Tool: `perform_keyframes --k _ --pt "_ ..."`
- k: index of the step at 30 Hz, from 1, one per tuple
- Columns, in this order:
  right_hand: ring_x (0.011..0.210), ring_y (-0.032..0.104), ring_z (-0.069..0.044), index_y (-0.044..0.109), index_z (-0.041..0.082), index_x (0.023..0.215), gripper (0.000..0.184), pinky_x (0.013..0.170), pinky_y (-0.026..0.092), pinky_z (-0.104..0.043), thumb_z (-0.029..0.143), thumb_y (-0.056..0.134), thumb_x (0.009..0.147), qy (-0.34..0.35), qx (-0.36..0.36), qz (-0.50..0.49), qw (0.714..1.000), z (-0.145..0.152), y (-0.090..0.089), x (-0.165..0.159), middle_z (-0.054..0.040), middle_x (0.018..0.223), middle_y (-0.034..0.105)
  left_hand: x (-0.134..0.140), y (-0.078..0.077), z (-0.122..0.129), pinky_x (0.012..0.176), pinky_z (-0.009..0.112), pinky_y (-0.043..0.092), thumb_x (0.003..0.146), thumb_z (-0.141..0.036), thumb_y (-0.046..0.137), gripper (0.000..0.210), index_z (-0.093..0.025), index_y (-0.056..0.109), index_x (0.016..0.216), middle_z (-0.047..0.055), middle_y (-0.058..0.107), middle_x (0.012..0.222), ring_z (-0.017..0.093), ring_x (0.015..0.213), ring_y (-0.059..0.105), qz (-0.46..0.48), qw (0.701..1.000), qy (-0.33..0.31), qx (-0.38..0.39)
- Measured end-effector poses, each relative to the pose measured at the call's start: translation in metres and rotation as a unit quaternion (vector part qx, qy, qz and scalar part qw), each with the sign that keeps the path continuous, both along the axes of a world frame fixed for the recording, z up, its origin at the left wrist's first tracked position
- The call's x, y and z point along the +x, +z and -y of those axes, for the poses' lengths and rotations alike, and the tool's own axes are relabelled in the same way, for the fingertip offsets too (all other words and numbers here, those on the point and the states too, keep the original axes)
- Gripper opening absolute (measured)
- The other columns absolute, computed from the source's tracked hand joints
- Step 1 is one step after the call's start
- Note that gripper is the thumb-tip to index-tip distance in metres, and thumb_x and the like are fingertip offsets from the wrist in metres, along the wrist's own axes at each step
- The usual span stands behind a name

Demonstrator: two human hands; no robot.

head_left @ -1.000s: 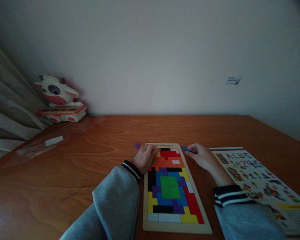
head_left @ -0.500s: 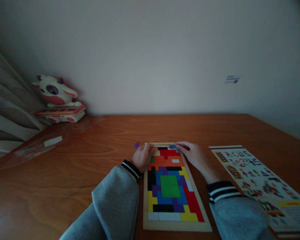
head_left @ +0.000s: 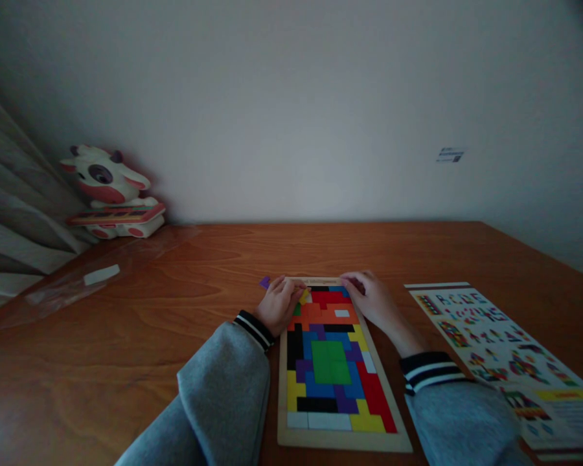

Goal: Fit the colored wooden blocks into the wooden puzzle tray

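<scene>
A wooden tray puzzle (head_left: 282, 388) lies flat before me, filled with coloured tetromino blocks. Over its far left corner, my left hand (head_left: 276, 305) is closed, its fingertips at a yellow puzzle block (head_left: 304, 297) that appears slightly tilted. My right hand (head_left: 372, 303) reaches the far right corner, thumb and fingers together at a blue puzzle block (head_left: 339, 291). That block sits in the far row beside a black block (head_left: 319, 288). My fingers partly cover both far corners. Just outside the tray, a small purple block (head_left: 265, 282) lies near my left hand.
A printed pattern sheet (head_left: 495, 336) lies to the right of the tray. At the far left stands a cow toy with a keyboard (head_left: 114, 194), near a curtain (head_left: 14, 207). A white strip (head_left: 102, 275) is on the wooden table (head_left: 214, 259), and the wall rises behind.
The blue block has gone from raised and askew to lying level in the far right corner under my right fingers. My left fingers have shifted slightly right over the yellow block.
</scene>
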State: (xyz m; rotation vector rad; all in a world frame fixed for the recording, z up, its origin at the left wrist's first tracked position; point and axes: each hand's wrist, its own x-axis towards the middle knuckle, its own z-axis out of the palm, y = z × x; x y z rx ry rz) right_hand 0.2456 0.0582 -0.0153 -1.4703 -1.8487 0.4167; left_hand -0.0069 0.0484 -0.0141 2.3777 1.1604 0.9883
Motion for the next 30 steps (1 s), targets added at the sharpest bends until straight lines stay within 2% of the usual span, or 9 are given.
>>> perform_keyframes --k 2,5,9,12,18,22,25,27,30 --pt "0.094 0.061 -0.022 0.069 0.02 0.1 0.027 0.086 0.05 -0.04 0.034 0.047 0.095 0.009 0.048 0.034 0.998 0.001 0.001 -0.004 -0.0093 0.099 0.064 0.0 0.002 0.0 0.114 0.05 0.028 0.098 -0.023 0.037 0.018 -0.021 0.054 0.106 0.007 0.068 0.113 0.021 0.115 0.059 -0.005 1.0 -0.011 -0.013" --pt "0.1 0.06 -0.024 0.069 0.022 0.103 0.025 0.09 0.048 -0.043 0.029 0.046 0.095 0.064 0.105 0.082 0.989 0.005 0.003 -0.01 -0.0092 0.103 0.064 -0.001 0.003 0.0 0.112 0.047 0.031 0.099 -0.026 0.036 0.021 -0.021 0.054 0.109 0.007 0.068 0.115 0.021 0.117 0.058 0.028 0.999 -0.003 -0.025" --pt "0.109 0.057 -0.023 0.064 0.026 0.119 0.028 0.097 0.046 -0.044 0.024 0.047 0.095 0.16 0.12 0.112 0.973 0.011 0.007 -0.016 -0.0065 0.117 0.065 -0.003 0.0 -0.002 0.094 0.039 0.05 0.101 -0.039 0.035 0.027 -0.02 0.049 0.112 0.011 0.07 0.112 0.021 0.108 0.065 0.193 0.976 0.046 -0.091" --pt "0.111 0.059 -0.023 0.06 0.028 0.125 0.033 0.099 0.046 -0.046 0.023 0.049 0.095 0.187 0.111 0.117 0.969 0.013 0.009 -0.019 -0.0052 0.12 0.067 -0.005 0.0 -0.003 0.085 0.036 0.054 0.1 -0.045 0.036 0.029 -0.019 0.046 0.109 0.011 0.071 0.108 0.02 0.097 0.068 0.298 0.944 0.042 -0.134" --pt "0.103 0.065 -0.022 0.067 0.027 0.112 0.023 0.094 0.05 -0.044 0.032 0.056 0.092 0.155 0.059 -0.01 0.986 0.023 0.02 -0.035 -0.0055 0.112 0.071 -0.01 0.007 -0.002 0.081 0.034 0.05 0.091 -0.043 0.058 0.028 -0.018 0.069 0.086 0.006 0.07 0.085 0.019 0.083 0.063 0.173 0.981 0.087 0.008" --pt "0.102 0.066 -0.021 0.064 0.025 0.116 0.03 0.09 0.052 -0.039 0.038 0.061 0.089 0.178 0.013 -0.102 0.979 0.035 0.028 -0.056 -0.0063 0.113 0.07 -0.008 0.009 0.001 0.074 0.029 0.051 0.091 -0.04 0.06 0.025 -0.019 0.074 0.092 0.006 0.071 0.084 0.016 0.078 0.064 0.179 0.984 0.001 0.005" --pt "0.094 0.067 -0.021 0.068 0.023 0.097 0.017 0.085 0.052 -0.036 0.037 0.06 0.09 0.181 0.007 -0.099 0.978 0.037 0.028 -0.063 -0.0046 0.1 0.072 -0.007 0.009 0.003 0.073 0.029 0.053 0.092 -0.04 0.059 0.026 -0.021 0.075 0.097 0.006 0.072 0.085 0.017 0.079 0.066 0.164 0.986 -0.037 0.003" --pt "0.088 0.067 -0.02 0.068 0.023 0.09 0.018 0.081 0.053 -0.035 0.037 0.058 0.091 0.161 0.002 -0.091 0.983 0.034 0.025 -0.059 -0.0038 0.093 0.073 -0.008 0.009 0.003 0.078 0.032 0.053 0.093 -0.041 0.057 0.027 -0.022 0.073 0.102 0.006 0.073 0.09 0.018 0.084 0.067 0.134 0.991 -0.017 0.021" --pt "0.093 0.068 -0.023 0.067 0.023 0.099 0.023 0.085 0.052 -0.04 0.042 0.053 0.093 0.092 0.004 -0.073 0.993 0.025 0.016 -0.044 -0.0058 0.099 0.073 -0.013 0.007 -0.001 0.091 0.038 0.051 0.095 -0.038 0.051 0.031 -0.021 0.065 0.118 0.008 0.071 0.108 0.021 0.101 0.065 0.071 0.995 0.056 0.044"
